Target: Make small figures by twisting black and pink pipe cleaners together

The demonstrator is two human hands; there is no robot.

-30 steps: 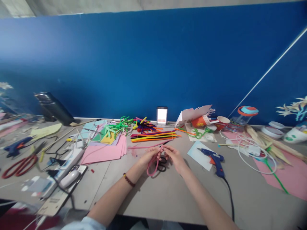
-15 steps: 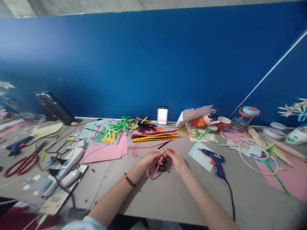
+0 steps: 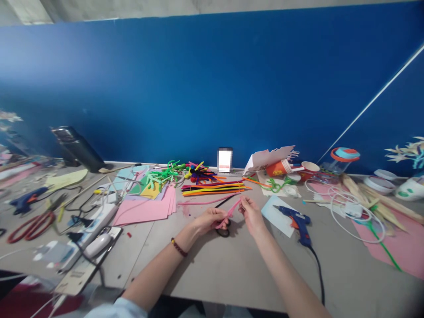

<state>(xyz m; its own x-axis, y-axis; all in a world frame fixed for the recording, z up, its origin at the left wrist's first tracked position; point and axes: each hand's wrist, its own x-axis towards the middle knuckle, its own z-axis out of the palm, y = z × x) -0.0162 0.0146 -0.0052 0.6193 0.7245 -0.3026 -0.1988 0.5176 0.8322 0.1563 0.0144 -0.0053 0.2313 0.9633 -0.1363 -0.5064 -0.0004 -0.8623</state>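
A pink pipe cleaner (image 3: 233,207) runs between my two hands above the middle of the table. My left hand (image 3: 213,218) pinches its lower end, and my right hand (image 3: 251,213) grips the upper end with closed fingers. Black-handled scissors (image 3: 223,230) lie on the table just under my left hand, their blades partly covered. Behind my hands, another pink pipe cleaner (image 3: 205,201) lies flat, with a bundle of yellow, orange and purple pipe cleaners (image 3: 212,189) beyond it.
A blue hot glue gun (image 3: 300,219) rests on light blue paper to the right. Pink paper sheets (image 3: 144,211) lie to the left, near a power strip (image 3: 96,229) and red-handled scissors (image 3: 31,227). A phone (image 3: 225,160) stands against the blue partition.
My hands have moved apart, the right one going rightward. The pink pipe cleaner, which hung in a loop below my hands, now stretches between them.
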